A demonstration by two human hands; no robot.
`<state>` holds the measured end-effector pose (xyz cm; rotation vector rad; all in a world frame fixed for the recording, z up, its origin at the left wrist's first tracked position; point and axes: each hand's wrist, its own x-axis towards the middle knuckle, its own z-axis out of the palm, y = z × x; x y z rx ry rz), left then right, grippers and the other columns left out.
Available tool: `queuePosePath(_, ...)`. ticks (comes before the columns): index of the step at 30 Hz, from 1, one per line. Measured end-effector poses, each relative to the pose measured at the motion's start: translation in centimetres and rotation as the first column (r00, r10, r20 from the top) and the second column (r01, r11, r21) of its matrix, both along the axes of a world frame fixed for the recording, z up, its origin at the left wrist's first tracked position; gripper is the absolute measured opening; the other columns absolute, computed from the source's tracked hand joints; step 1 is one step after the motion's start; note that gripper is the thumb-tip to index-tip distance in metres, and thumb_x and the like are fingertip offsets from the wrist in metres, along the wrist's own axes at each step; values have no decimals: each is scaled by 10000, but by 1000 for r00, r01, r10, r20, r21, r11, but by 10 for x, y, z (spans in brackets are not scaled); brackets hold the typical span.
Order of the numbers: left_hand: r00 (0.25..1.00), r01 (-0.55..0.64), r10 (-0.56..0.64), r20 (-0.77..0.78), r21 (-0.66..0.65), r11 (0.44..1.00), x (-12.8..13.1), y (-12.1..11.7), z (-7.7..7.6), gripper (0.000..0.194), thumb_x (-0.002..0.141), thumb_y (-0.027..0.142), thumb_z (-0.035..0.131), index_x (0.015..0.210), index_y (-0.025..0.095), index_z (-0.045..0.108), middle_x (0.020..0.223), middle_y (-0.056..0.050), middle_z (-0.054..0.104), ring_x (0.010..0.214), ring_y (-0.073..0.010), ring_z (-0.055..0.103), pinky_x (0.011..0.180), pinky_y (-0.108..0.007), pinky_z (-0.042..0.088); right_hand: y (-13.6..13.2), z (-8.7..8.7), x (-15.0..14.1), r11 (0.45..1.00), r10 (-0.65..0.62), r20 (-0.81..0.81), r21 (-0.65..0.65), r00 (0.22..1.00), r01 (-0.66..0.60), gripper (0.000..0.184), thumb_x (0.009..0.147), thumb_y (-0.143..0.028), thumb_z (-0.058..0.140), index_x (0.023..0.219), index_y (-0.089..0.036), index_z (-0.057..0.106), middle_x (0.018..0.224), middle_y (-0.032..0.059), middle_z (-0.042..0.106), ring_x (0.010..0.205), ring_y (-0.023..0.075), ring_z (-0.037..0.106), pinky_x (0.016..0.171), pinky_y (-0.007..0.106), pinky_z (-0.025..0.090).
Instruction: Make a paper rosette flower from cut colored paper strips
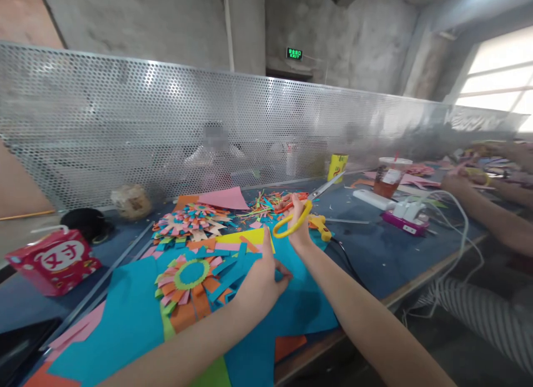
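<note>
My right hand [298, 227] grips a pair of scissors [292, 221] by the yellow and orange handles, its blades pointing up and away to the right. Over the blue paper [306, 298], my left hand [259, 279] holds nothing I can see; its index finger points forward, thumb apart. That fingertip is beside a yellow paper piece [239, 237]. Left of it lies a layered paper flower [194, 275] with a blue centre and fringed strips. Loose blue paper strips [233, 270] sit between flower and hand. A yellow glue gun [320, 227] lies just beyond my right wrist.
Fringed paper pieces [191, 220] and thin scraps [266, 201] lie farther back. A red drink carton [54, 259] stands left. Right are a purple power strip [405, 223] with cables, a drink cup [389, 177] and another person's arm [478, 206]. A perforated metal screen [166, 120] borders the table.
</note>
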<state>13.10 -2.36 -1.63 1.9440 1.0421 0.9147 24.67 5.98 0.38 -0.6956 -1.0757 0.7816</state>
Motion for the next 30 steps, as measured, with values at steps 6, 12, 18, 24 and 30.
queuePosePath(6, 884, -23, 154, 441, -287, 958, -29, 12, 54, 891, 624, 139, 660, 1321, 132, 105, 696, -39, 689, 692, -183, 648, 668, -302, 486, -5, 5, -4, 993, -118, -98, -8, 988, 118, 259, 731, -499, 449, 736, -240, 465, 675, -11, 531, 583, 135, 542, 531, 297, 433)
queuePosePath(12, 654, -149, 339, 676, -324, 934, -56, 37, 73, 452, 657, 106, 633, 1070, 117, 449, 726, -50, 677, 758, -160, 645, 682, -244, 487, -8, 9, -7, 997, -79, -121, -24, 990, 77, 275, 742, -485, 444, 652, -225, 450, 597, -21, 469, 570, 125, 536, 591, 301, 442)
queuePosePath(18, 915, -399, 367, 169, 515, 759, -93, 58, 71, 240, 699, 267, 592, 928, 212, 546, 883, -19, 659, 970, -200, 574, 866, -320, 413, -4, 8, -14, 992, 104, -8, -69, 995, -104, 329, 719, -526, 452, 624, -211, 440, 567, -20, 476, 498, 124, 525, 513, 292, 432)
queuePosePath(24, 767, 9, 535, -354, 840, 542, -159, 79, 106, 225, 778, 136, 298, 779, 176, 520, 930, 39, 593, 1185, -194, 371, 1003, -412, 182, -5, 2, -11, 991, 68, 148, -125, 987, -49, 294, 554, -358, 700, 661, -199, 477, 574, -67, 474, 492, 81, 435, 485, 230, 361)
queuePosePath(30, 753, -201, 514, -411, 600, 775, -140, 85, 87, 191, 663, 53, 388, 665, 187, 523, 697, -29, 592, 1011, -282, 509, 938, -481, 258, 5, -2, -4, 979, 19, 143, -204, 990, 11, 309, 612, -456, 625, 659, -204, 454, 555, -70, 461, 430, 69, 412, 421, 221, 327)
